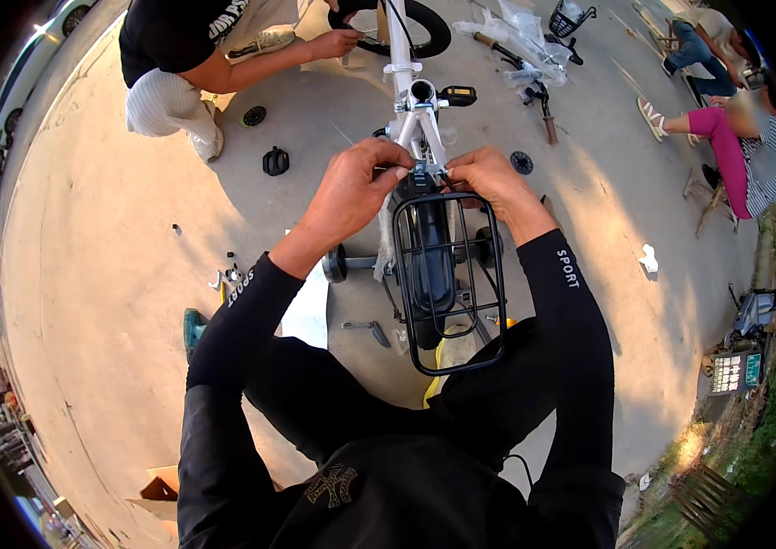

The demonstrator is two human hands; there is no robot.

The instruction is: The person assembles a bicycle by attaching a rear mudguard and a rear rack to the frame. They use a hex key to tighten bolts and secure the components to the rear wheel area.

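A white bicycle frame stands in front of me, a black wire rear rack at its near end above the rear wheel and fender. At the rack's front mount, just behind the seat tube, both my hands meet. My left hand pinches at the left side of the mount, thumb against forefinger. From the right, my right hand has its fingers closed at the bracket. Whatever small part lies between the fingertips is too small or hidden to name. A black pedal sticks out right of the frame.
Another person crouches at the far left, a hand near the front wheel. A loose pedal and handlebars in plastic lie on the ground. Tools and a white sheet are near my knees. People sit at right.
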